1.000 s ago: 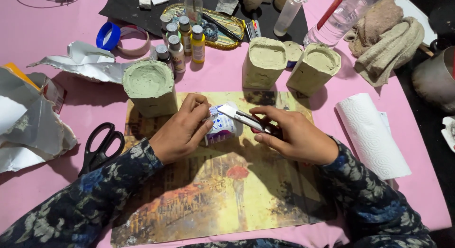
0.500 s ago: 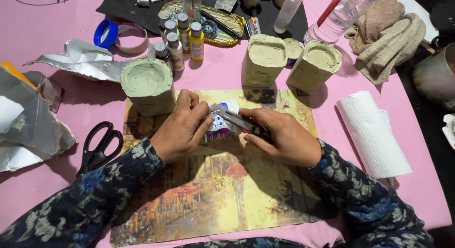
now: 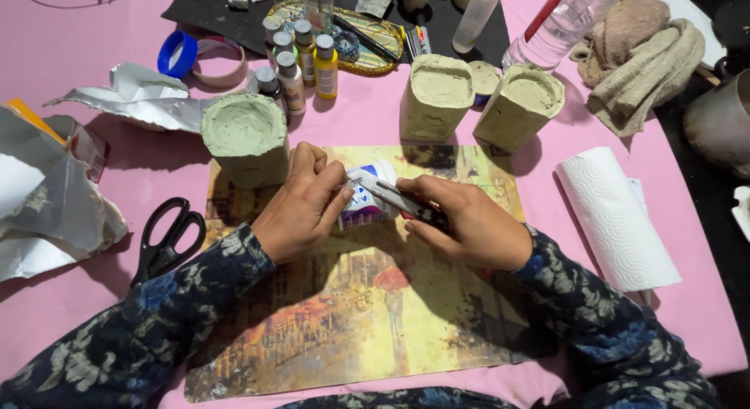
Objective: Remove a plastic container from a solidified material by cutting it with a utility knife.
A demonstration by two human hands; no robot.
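My left hand (image 3: pixel 305 206) grips a small white bottle (image 3: pixel 366 198) with a blue and purple label, held on its side above a printed yellow and red painted sheet (image 3: pixel 367 315). My right hand (image 3: pixel 469 225) holds a slim grey and red cutter (image 3: pixel 406 202) whose tip rests against the bottle's top end. The two hands meet over the upper middle of the sheet. Three pale green clay-covered pots stand just beyond: one (image 3: pixel 244 139) by my left hand, two (image 3: pixel 436 96) (image 3: pixel 519 104) further right.
Black scissors (image 3: pixel 166 241) lie left of the sheet. Crumpled foil and paper (image 3: pixel 47 198) fill the left edge. Small paint bottles (image 3: pixel 301 61), a tape roll (image 3: pixel 178 53), a plastic water bottle (image 3: pixel 562 26), a beige cloth (image 3: pixel 644 57) and a paper towel roll (image 3: pixel 617 217) surround the pink table.
The hands, bottle and cutter have stayed almost in place. My right hand has shifted the cutter slightly along the bottle's top.
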